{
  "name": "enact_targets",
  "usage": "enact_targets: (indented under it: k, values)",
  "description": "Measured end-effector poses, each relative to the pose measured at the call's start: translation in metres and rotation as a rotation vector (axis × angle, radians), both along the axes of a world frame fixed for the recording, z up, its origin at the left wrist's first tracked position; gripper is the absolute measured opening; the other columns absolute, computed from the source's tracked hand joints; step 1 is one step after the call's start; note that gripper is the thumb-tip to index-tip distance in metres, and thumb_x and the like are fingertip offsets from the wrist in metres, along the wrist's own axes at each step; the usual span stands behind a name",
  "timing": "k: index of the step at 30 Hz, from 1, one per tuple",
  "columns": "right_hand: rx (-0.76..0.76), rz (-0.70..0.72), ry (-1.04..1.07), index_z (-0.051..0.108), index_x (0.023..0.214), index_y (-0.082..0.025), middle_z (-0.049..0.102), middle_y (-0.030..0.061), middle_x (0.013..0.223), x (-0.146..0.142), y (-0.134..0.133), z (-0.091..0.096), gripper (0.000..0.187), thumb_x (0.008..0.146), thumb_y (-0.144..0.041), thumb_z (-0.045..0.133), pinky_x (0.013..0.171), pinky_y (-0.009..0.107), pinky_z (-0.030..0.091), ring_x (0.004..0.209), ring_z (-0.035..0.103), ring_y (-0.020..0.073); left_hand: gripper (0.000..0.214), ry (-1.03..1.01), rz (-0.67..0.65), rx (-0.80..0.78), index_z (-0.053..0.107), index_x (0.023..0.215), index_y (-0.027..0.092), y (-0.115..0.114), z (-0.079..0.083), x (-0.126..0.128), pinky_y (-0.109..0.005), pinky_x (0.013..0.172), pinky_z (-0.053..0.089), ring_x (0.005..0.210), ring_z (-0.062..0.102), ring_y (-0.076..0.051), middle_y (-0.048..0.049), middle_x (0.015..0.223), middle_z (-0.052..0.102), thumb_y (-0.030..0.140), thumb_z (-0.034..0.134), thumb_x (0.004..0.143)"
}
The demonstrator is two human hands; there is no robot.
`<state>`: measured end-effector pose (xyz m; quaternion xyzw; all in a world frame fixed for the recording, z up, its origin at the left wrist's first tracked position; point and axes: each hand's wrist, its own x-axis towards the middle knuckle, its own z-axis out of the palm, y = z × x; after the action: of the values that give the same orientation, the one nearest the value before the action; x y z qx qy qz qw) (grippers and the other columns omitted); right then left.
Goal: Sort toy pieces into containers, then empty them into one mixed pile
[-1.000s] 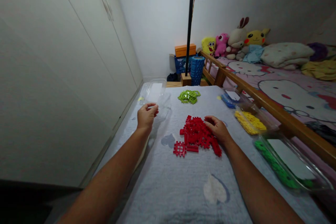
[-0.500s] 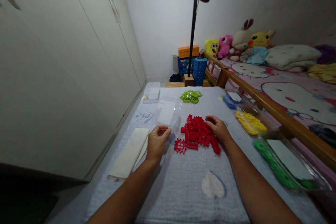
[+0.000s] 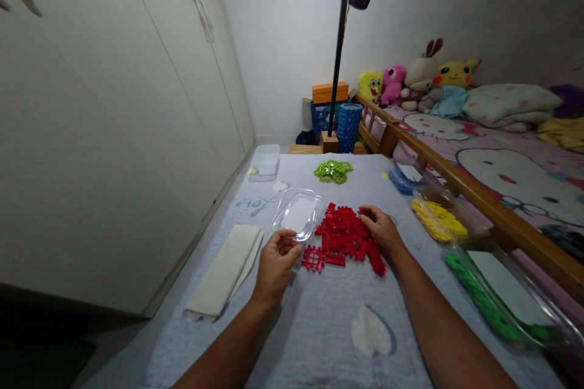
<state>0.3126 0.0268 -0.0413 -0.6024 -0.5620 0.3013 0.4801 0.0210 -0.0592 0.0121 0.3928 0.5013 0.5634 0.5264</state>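
Observation:
My left hand (image 3: pixel 277 261) is at the near edge of a clear plastic container (image 3: pixel 297 214) with a white label. Its fingers are curled, with a gap between thumb and forefinger, and the fingertips are beside the rim. Right of the container lies a heap of red plastic interlocking pieces (image 3: pixel 344 232); a square lattice piece (image 3: pixel 313 259) sits at its near left. My right hand (image 3: pixel 382 230) rests along the heap's right side, fingers loosely bent and apart, with nothing visibly gripped. Its palm side is partly hidden.
Light green pieces (image 3: pixel 333 171) lie farther back, and another clear container (image 3: pixel 265 163) stands back left. Folded cream cloth (image 3: pixel 223 270) lies at left. Containers of blue (image 3: pixel 401 181), yellow (image 3: pixel 438 219) and green pieces (image 3: pixel 483 301) line the right side by the wooden bed rail (image 3: pixel 456 179).
The clear container has come nearer and now appears to lie flatter beside the red heap. My left hand has drawn slightly nearer, its thumb and forefinger farther apart. My right hand stays by the heap.

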Motion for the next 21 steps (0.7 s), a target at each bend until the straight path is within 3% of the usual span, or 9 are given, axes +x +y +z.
enact_targets:
  k: [4, 9, 14, 16, 21]
  values:
    - [-0.005, 0.004, 0.004, 0.071, 0.100, -0.020, 0.076, 0.0096, 0.103, -0.001, -0.001, 0.002, 0.037, 0.072, -0.043, 0.065, 0.096, 0.044, 0.053, 0.097, 0.071, 0.0260, 0.036, 0.016, 0.064, 0.093, 0.063, 0.094, 0.017, 0.001, 0.011, -0.003, -0.023, 0.073, 0.049, 0.071, 0.063, -0.011, 0.0020, 0.075, 0.065, 0.026, 0.081, 0.065]
    - [-0.012, -0.007, -0.009, 0.071, 0.098, -0.020, 0.076, 0.0098, 0.102, -0.001, -0.001, 0.003, 0.036, 0.072, -0.043, 0.064, 0.097, 0.044, 0.052, 0.097, 0.071, 0.0260, 0.039, -0.091, 0.287, 0.143, 0.060, 0.096, 0.018, 0.021, 0.024, -0.019, -0.017, 0.066, 0.046, 0.064, 0.058, -0.008, 0.0056, 0.070, 0.062, 0.023, 0.082, 0.065]
    - [-0.023, -0.013, -0.030, 0.071, 0.100, -0.019, 0.076, 0.0100, 0.103, -0.003, -0.003, 0.007, 0.038, 0.072, -0.044, 0.063, 0.096, 0.043, 0.053, 0.097, 0.071, 0.0255, 0.019, -0.423, 0.471, -0.039, 0.055, 0.089, 0.018, 0.048, 0.034, -0.042, -0.014, 0.055, 0.046, 0.052, 0.053, -0.005, 0.0077, 0.065, 0.057, 0.014, 0.072, 0.080]
    - [-0.023, -0.010, -0.038, 0.072, 0.100, -0.019, 0.076, 0.0099, 0.103, -0.003, -0.003, 0.009, 0.038, 0.072, -0.044, 0.063, 0.096, 0.043, 0.053, 0.096, 0.071, 0.0254, 0.012, -0.553, 0.472, -0.146, 0.054, 0.084, 0.017, 0.056, 0.036, -0.049, -0.014, 0.051, 0.045, 0.048, 0.052, -0.004, 0.0068, 0.063, 0.055, 0.014, 0.064, 0.089]
    - [-0.031, -0.011, -0.036, 0.071, 0.100, -0.019, 0.076, 0.0096, 0.102, -0.003, -0.004, 0.010, 0.039, 0.073, -0.045, 0.063, 0.095, 0.043, 0.053, 0.095, 0.071, 0.0253, 0.028, -0.824, 0.376, -0.303, 0.046, 0.075, 0.017, 0.073, 0.031, -0.062, -0.012, 0.040, 0.039, 0.037, 0.044, -0.002, 0.0086, 0.054, 0.046, 0.020, 0.046, 0.102]
